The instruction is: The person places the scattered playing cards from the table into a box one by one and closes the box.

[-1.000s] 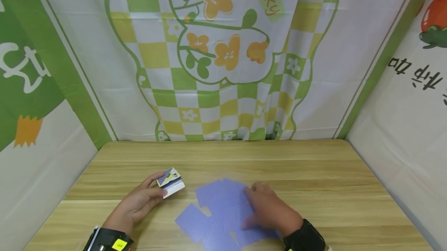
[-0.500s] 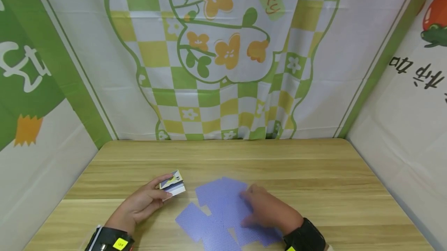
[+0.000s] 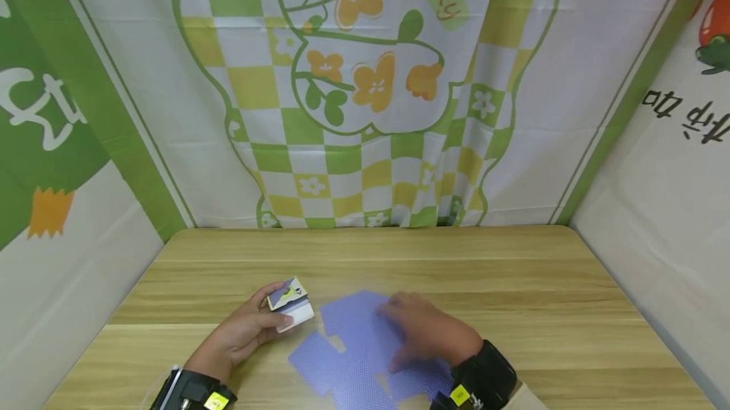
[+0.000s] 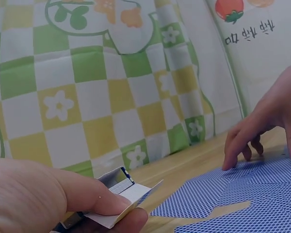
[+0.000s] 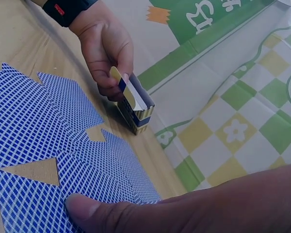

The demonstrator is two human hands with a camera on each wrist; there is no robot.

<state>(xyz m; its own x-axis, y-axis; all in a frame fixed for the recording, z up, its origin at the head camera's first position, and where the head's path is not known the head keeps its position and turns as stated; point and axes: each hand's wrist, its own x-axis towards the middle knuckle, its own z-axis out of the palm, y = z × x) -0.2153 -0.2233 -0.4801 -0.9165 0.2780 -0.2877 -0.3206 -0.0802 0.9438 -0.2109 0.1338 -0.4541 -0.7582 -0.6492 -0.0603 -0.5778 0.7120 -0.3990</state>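
Note:
In the head view my left hand (image 3: 245, 327) grips a small playing card box (image 3: 292, 305), thumb on its near side. The box's top flap stands lifted, and white shows inside in the left wrist view (image 4: 131, 191). Blue-and-white patterned playing cards (image 3: 359, 340) lie face down, overlapping in a loose spread to the right of the box. Over the right side of that spread is my right hand (image 3: 433, 331), fingertips and thumb down on the cards. The right wrist view shows its thumb (image 5: 87, 208) resting on a card's back.
A wooden table (image 3: 513, 283) bears everything. Behind it hangs a green and yellow checked curtain (image 3: 371, 175), with printed white cloth at both sides. Black bands sit on the left wrist (image 3: 194, 391) and right wrist (image 3: 485, 375).
The left hand and card box have shifted a little to the right. My right hand has slid slightly left over the cards, and some right-side cards have moved left with it.

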